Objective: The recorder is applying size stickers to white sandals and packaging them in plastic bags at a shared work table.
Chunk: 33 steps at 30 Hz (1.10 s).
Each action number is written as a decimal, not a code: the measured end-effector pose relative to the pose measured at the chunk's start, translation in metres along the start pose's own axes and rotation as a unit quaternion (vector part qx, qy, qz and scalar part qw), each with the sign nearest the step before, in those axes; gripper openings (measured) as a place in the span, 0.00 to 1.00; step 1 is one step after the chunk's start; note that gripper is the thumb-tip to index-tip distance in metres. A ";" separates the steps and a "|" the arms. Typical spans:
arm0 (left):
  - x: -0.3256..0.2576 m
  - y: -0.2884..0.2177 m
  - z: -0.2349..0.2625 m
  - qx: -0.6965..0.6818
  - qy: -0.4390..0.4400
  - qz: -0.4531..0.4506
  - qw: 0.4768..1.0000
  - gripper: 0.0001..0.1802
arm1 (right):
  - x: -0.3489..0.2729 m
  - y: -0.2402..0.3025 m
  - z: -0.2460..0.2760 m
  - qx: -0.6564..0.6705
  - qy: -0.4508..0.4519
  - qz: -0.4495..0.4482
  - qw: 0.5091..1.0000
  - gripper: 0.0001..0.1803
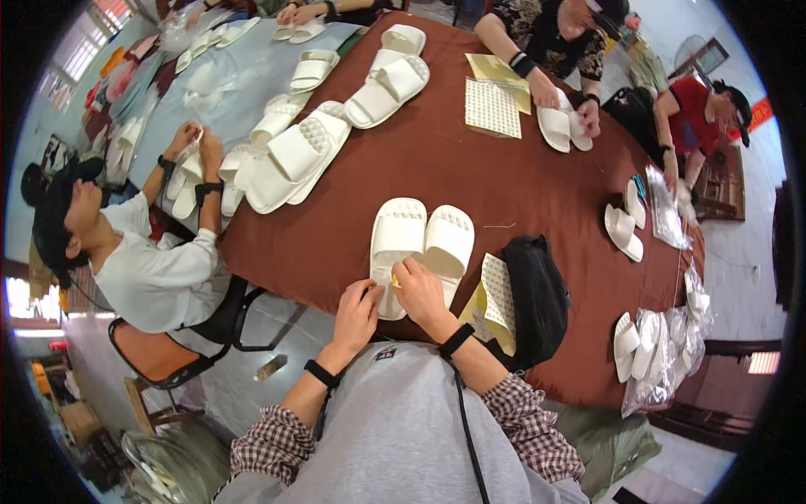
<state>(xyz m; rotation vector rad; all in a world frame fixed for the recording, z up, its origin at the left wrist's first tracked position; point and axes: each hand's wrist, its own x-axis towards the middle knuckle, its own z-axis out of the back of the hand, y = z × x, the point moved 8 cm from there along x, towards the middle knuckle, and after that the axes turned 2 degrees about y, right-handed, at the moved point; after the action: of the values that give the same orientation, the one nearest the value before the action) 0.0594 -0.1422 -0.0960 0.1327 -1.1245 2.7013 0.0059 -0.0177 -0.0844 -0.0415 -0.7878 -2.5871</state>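
Note:
Two white slide slippers lie side by side on the brown table, just in front of me. My left hand rests at the heel of the left slipper, fingers curled on its edge. My right hand pinches a small yellowish sticker at that slipper's heel. A sheet of small stickers on yellow backing lies right of the pair.
A black pouch sits by the sticker sheet. More white slippers are piled at the table's far left, with bagged slippers at the right edge. Other people work around the table, one seated at my left.

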 end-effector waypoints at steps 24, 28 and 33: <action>0.010 -0.014 -0.007 0.122 0.013 -0.078 0.989 0.26 | -0.044 0.017 -0.010 -0.095 0.136 0.043 0.985 0.34; 0.011 -0.013 -0.005 0.130 0.014 -0.098 0.987 0.25 | -0.044 0.019 -0.011 -0.132 0.135 0.050 0.981 0.31; 0.023 0.006 -0.002 0.015 0.041 -0.047 0.998 0.24 | -0.044 0.018 -0.007 -0.090 0.141 0.030 0.985 0.32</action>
<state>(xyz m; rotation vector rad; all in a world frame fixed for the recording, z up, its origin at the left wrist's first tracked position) 0.0355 -0.1417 -0.0979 0.0777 -1.0274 2.6168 0.0540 -0.0171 -0.0881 0.2391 -0.4432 -2.5229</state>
